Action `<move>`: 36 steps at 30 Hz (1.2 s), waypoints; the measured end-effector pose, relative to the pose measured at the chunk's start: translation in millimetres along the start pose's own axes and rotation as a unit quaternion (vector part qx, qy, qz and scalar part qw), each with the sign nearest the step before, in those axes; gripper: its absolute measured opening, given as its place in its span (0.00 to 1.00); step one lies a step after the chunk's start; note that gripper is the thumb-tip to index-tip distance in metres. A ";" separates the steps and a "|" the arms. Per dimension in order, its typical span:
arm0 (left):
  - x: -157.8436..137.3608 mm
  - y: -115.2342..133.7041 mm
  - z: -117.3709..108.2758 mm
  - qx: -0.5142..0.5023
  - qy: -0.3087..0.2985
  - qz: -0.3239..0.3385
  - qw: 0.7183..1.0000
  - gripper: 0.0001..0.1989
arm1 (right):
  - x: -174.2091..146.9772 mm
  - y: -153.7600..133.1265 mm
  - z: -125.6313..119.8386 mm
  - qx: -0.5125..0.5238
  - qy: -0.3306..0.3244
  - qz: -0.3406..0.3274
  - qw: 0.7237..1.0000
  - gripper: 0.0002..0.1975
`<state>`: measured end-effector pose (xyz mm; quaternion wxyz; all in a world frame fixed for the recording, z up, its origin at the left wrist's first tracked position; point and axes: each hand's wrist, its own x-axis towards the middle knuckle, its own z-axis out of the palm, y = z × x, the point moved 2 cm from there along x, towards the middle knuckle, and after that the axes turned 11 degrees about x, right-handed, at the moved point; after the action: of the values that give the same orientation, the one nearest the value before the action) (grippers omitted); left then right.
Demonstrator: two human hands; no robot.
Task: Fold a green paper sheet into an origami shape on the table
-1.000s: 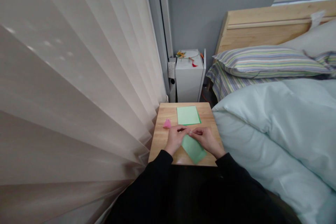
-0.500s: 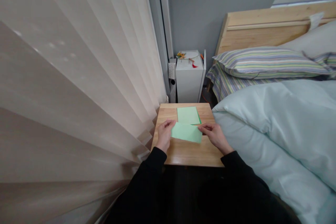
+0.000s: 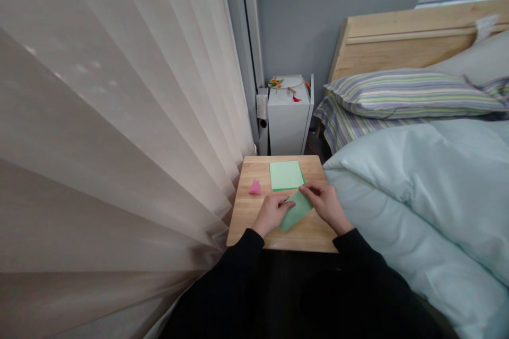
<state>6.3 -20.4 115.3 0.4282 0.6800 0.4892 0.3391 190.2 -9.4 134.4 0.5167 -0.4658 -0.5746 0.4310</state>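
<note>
A folded light green paper (image 3: 295,211) lies slanted on a small wooden table (image 3: 254,214). My left hand (image 3: 272,213) presses its left edge, fingers curled onto it. My right hand (image 3: 326,204) holds its upper right corner. Just beyond the hands lies a flat stack of green square sheets (image 3: 286,175). A small pink folded paper piece (image 3: 255,187) sits to the left of that stack, apart from both hands.
A pleated cream curtain (image 3: 119,132) hangs close on the left. A bed with a pale blue duvet (image 3: 417,190) and a striped pillow (image 3: 405,93) borders the table on the right. A white cabinet (image 3: 288,114) with small colourful items stands behind the table.
Half a second ago the green sheet was held flat and wide between my two hands. Now it is turned slantwise and narrower, with both hands drawn together on it and the pink piece uncovered.
</note>
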 end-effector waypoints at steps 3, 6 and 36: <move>2.9 -3.3 -2.9 -0.118 0.039 -0.064 0.990 0.20 | 2.7 5.5 -3.9 0.045 0.071 0.002 0.996 0.22; 4.0 -3.9 -8.0 -0.224 0.104 -0.106 0.963 0.22 | 2.8 10.6 2.7 0.133 0.070 0.038 0.988 0.23; -0.8 -10.2 12.0 -0.402 0.069 -0.220 0.886 0.30 | -14.9 -2.7 39.6 0.196 -0.027 0.104 0.975 0.17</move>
<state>12.8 -22.7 101.1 0.6936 0.2997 0.4763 0.4498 151.1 -25.1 130.4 0.5347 -0.4012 -0.4410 0.5988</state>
